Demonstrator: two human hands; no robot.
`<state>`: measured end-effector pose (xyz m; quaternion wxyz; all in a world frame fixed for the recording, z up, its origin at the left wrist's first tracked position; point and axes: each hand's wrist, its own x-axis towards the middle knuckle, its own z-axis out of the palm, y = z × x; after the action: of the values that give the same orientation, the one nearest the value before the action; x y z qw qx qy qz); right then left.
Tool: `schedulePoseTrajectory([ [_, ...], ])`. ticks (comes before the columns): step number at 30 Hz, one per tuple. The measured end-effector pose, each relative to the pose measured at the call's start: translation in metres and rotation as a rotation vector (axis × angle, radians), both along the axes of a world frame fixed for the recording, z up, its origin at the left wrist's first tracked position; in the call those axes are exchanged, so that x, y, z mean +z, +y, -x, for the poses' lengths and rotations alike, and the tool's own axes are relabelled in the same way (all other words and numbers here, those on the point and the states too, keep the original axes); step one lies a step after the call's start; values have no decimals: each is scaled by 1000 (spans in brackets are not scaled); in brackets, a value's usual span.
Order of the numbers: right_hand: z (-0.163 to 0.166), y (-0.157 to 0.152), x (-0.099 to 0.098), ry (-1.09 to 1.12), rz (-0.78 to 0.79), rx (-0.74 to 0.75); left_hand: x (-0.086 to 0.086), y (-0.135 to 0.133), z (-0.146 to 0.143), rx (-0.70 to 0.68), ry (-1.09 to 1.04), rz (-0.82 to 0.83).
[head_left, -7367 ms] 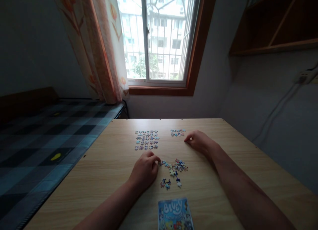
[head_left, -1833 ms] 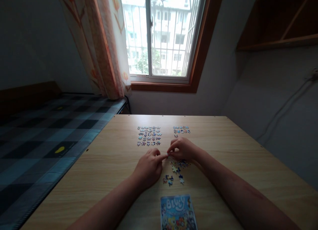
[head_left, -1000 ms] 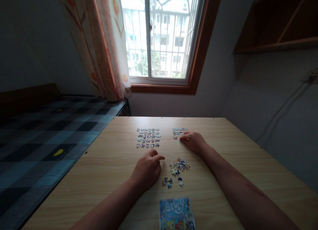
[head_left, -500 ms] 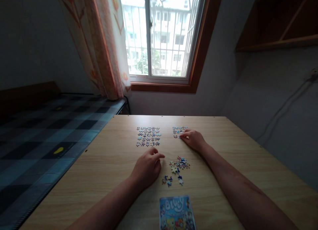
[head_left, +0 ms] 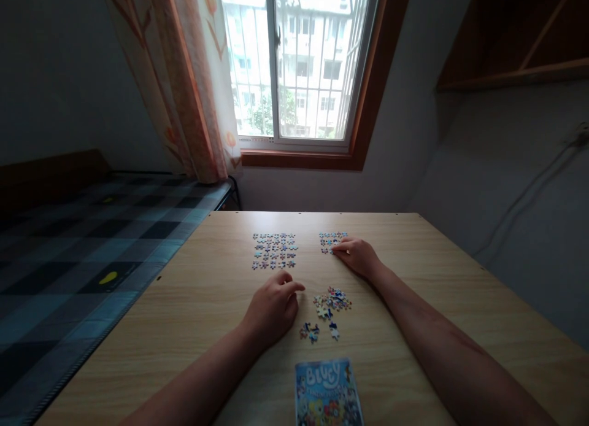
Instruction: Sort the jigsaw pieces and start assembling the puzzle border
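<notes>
My right hand [head_left: 356, 255] reaches to the far part of the table, with thumb and forefinger pinched on a jigsaw piece [head_left: 332, 250] in the lowest row of a small group of puzzle pieces [head_left: 329, 235]. The fingers cover part of that group. My left hand [head_left: 273, 306] rests on the tabletop, its forefinger stretched to the right and the other fingers loosely curled; nothing shows in it. Beyond it lie several neat rows of jigsaw pieces [head_left: 275, 248]. To its right is a loose heap of pieces [head_left: 335, 299], and nearer me a smaller cluster [head_left: 310, 332] and a separate piece [head_left: 334, 331].
A blue puzzle box [head_left: 327, 392] marked "Bluey" lies at the near edge of view on the wooden table [head_left: 184, 328]. Left of the table stands a bed with a checked cover [head_left: 138, 229]. Behind are a curtain [head_left: 193, 107] and a barred window [head_left: 313, 70].
</notes>
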<state>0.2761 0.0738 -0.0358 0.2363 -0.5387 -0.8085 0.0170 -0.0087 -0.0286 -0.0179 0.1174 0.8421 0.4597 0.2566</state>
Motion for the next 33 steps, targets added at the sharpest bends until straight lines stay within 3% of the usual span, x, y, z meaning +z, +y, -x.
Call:
schedulePoseTrajectory([
  [6,6,-6,5,108,-20,146,-3,1,1,-28,-23,-15],
  [10,19,-12,14,130,29,305,-3,-2,0,-164,-1,-53],
  [13,29,-16,22,109,107,388,-2,-4,-1,-223,87,-66],
  [18,40,-26,34,92,315,479,-1,-6,-3,-136,155,-74],
  [27,54,-34,32,42,398,547,3,-5,-3,-45,18,-17],
  [33,45,-31,30,-1,295,405,4,-4,-2,-37,68,50],
])
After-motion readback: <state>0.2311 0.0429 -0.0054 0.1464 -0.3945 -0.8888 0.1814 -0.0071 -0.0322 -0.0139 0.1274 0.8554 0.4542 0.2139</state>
